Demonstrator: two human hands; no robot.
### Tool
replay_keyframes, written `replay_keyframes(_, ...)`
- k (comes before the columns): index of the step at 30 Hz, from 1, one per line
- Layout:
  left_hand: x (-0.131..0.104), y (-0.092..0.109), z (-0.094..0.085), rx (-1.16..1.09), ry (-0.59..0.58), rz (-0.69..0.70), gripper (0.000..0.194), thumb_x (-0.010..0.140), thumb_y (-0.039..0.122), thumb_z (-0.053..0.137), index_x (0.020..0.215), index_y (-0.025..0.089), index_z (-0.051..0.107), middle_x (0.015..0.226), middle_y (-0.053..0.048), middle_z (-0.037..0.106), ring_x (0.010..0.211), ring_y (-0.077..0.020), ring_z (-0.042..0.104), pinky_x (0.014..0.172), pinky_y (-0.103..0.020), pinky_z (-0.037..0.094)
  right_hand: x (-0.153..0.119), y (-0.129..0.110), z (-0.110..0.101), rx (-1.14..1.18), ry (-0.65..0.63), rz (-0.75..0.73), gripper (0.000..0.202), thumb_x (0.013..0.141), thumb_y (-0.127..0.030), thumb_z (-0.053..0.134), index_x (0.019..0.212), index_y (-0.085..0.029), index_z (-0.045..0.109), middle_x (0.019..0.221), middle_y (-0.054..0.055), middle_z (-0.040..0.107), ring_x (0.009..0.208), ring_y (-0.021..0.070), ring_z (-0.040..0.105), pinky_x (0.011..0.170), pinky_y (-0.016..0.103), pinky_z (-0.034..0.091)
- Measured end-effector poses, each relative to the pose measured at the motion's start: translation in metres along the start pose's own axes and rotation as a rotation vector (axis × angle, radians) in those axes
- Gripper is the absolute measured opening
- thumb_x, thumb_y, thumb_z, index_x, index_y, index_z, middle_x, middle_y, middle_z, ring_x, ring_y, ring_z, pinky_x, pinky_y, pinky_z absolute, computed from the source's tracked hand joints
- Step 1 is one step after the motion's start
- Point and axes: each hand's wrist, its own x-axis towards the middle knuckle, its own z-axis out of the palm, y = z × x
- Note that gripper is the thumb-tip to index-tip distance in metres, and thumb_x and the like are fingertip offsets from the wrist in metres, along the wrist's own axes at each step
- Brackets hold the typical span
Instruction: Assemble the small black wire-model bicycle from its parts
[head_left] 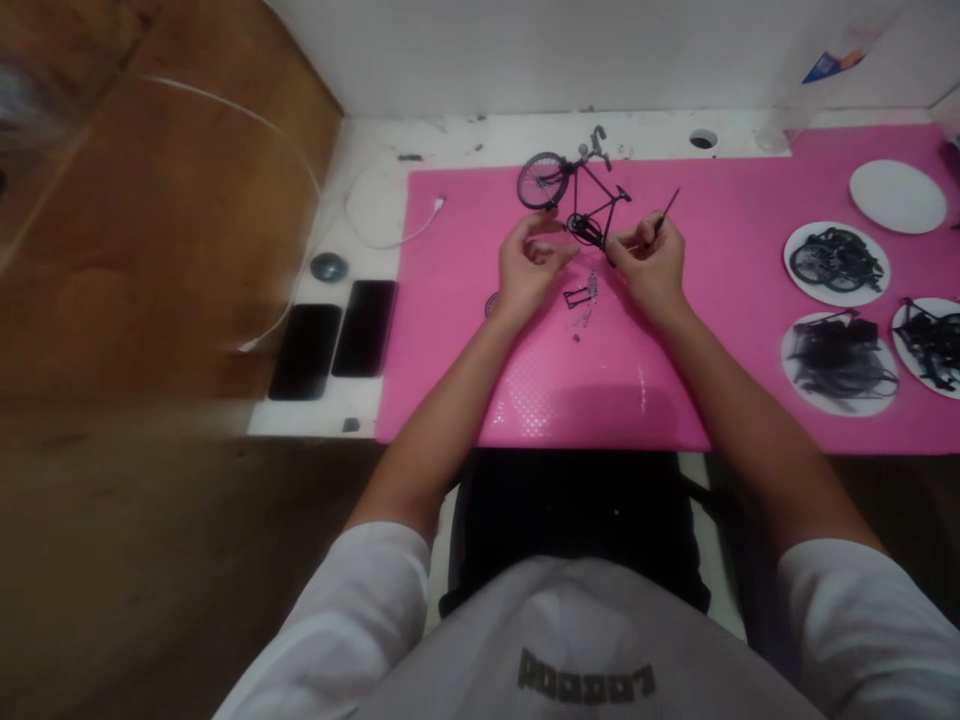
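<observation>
Near the upper centre of the frame, a small black model bicycle stands above a pink mat that covers much of the white desk. The right hand grasps a thin dark tool, its shaft pointing up and to the right, while its thumb and fingertips meet the bicycle's lower right end. The left hand is curled just beside the crank, fingers bent; whether it grips anything cannot be told. Between the wrists, at the centre, lie tiny loose parts, and a small wheel is partly hidden by the left wrist. At the right edge sit a bare white plate and, below it, three plates bearing dark bicycle parts. At left centre, two black phones lie side by side below a dark round object, with a white cable nearby.
</observation>
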Motion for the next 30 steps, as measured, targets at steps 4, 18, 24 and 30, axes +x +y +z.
replay_keyframes(4,-0.001,0.005,0.000,0.045,0.118,0.008,0.080,0.076,0.069,0.095,0.138,0.032,0.064,0.128,-0.009,0.068,0.115,-0.0229,0.074,0.102,-0.038,0.062,-0.001,-0.005,-0.003,-0.046,0.039,-0.032,0.064,0.085,-0.084,0.080,0.104,-0.031,0.051,0.110,0.008,0.077,0.106,0.0303,0.078,0.094,0.061,0.069)
replay_keyframes(18,-0.023,0.031,0.019,0.285,-0.130,0.146,0.054,0.096,0.066,0.080,0.126,0.022,0.082,0.100,-0.008,0.083,0.082,-0.0174,0.076,0.077,-0.030,0.061,-0.010,-0.013,-0.006,-0.136,0.049,-0.125,0.052,0.091,-0.074,0.081,0.095,-0.029,0.054,0.102,0.005,0.078,0.104,0.0270,0.077,0.104,0.057,0.066)
replay_keyframes(24,-0.029,0.023,0.026,0.284,-0.225,0.125,0.066,0.103,0.069,0.068,0.152,0.025,0.068,0.091,-0.006,0.081,0.064,-0.0129,0.070,0.065,-0.026,0.057,-0.007,-0.009,-0.009,-0.201,0.013,-0.188,0.045,0.098,-0.066,0.078,0.092,-0.028,0.055,0.097,0.002,0.074,0.092,0.0214,0.074,0.094,0.046,0.066)
replay_keyframes(30,-0.030,0.015,0.030,0.138,-0.209,0.003,0.068,0.104,0.075,0.058,0.151,0.025,0.063,0.085,-0.006,0.075,0.061,-0.0145,0.070,0.061,-0.028,0.058,-0.011,-0.008,-0.009,-0.334,-0.068,-0.254,0.035,0.104,-0.060,0.074,0.098,-0.028,0.059,0.104,0.006,0.072,0.114,0.0289,0.073,0.100,0.051,0.063)
